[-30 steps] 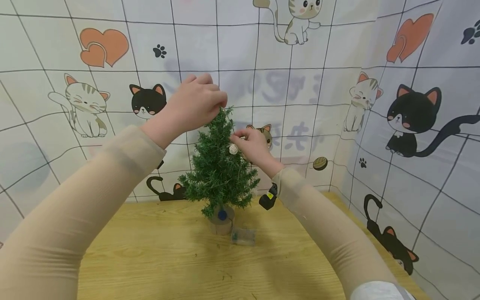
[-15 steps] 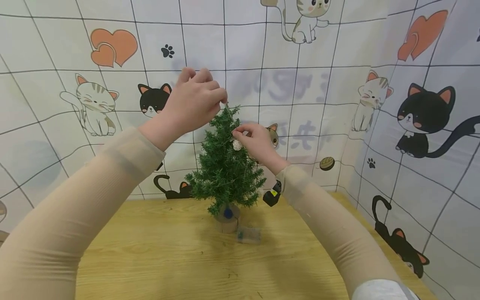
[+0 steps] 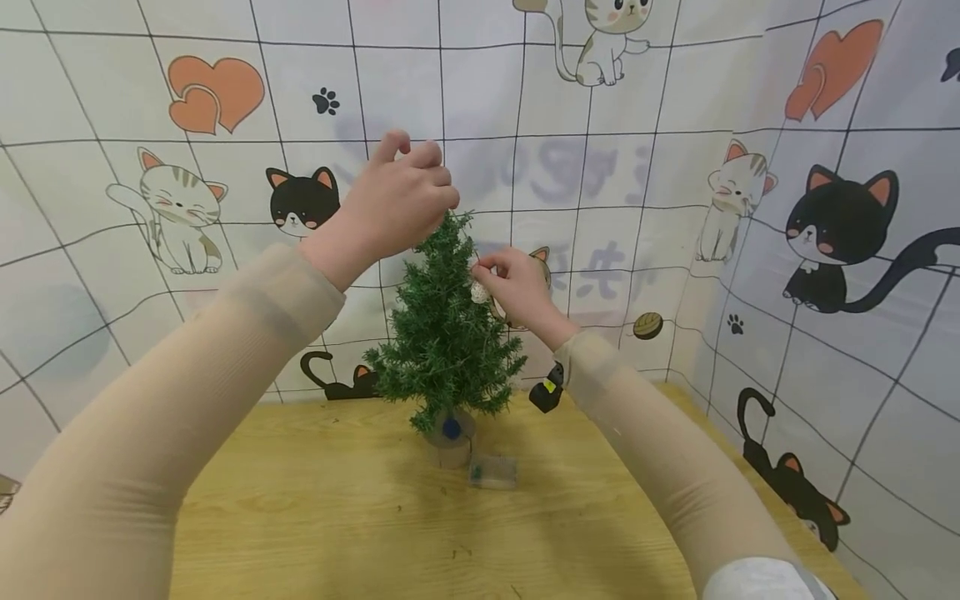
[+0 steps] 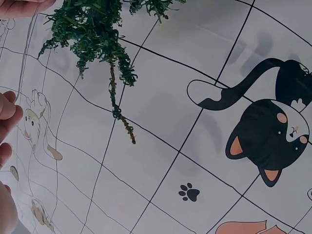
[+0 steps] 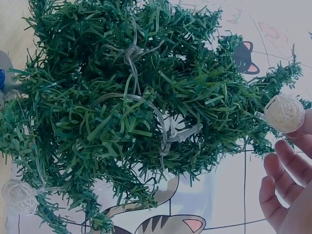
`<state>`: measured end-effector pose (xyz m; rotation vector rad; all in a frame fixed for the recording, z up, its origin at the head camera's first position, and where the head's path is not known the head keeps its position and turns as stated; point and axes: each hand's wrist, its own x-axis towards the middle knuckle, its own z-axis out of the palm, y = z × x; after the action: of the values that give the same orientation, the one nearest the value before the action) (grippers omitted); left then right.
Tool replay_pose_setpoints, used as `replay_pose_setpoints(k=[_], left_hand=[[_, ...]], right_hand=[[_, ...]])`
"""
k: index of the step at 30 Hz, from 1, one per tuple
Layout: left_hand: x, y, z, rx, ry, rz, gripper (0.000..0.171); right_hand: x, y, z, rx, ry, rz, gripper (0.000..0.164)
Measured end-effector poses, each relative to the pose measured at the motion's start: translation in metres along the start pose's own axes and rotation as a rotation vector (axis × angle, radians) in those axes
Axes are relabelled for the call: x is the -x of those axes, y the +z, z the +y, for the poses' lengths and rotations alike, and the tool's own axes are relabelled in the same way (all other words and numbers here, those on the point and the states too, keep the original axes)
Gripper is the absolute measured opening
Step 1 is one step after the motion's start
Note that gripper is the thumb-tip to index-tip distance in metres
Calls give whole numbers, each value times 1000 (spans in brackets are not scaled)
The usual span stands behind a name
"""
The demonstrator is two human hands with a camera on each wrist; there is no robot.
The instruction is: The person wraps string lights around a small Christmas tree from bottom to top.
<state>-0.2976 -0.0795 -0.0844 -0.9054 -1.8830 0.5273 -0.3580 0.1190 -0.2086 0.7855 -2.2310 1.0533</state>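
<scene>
A small green artificial Christmas tree (image 3: 442,342) stands on the table, a string of lights with clear wire (image 5: 131,53) wound through its branches. My left hand (image 3: 397,200) is raised at the treetop, fingers curled, pinching the clear wire (image 4: 24,58). That wire stretches between my two hands in the left wrist view. Lower, at the tree's right side, my right hand (image 3: 517,287) pinches the string close to a white woven ball (image 5: 285,113). Another white woven ball (image 5: 19,196) hangs among the branches. The bare brown treetop (image 4: 126,127) shows in the left wrist view.
The tree's round base (image 3: 450,452) has a blue spot (image 3: 451,428) on it. Beside the base lies a clear plastic box (image 3: 492,472). A black device (image 3: 546,392) sits under the right wrist. Cat-printed cloth (image 3: 585,175) hangs behind the wooden table (image 3: 315,500).
My left hand stays at the treetop, its fingers shifting slightly. The right hand and white ball have moved slightly right, away from the branches. The head view swayed a little.
</scene>
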Motion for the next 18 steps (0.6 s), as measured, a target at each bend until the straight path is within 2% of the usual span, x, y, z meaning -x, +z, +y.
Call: replay_pose_setpoints(k=[6, 11, 14, 18], left_hand=[[-3, 4, -5, -95, 16, -150, 22], [0, 14, -14, -88, -19, -241, 23], [2, 19, -22, 0, -86, -256, 26], [3, 24, -30, 175, -195, -241, 32]], right_hand=[[-2, 2, 1, -10, 56, 0, 24], [-5, 5, -4, 12, 99, 5, 24], [-8, 7, -7, 36, 114, 7, 25], [-9, 8, -9, 50, 139, 15, 25]])
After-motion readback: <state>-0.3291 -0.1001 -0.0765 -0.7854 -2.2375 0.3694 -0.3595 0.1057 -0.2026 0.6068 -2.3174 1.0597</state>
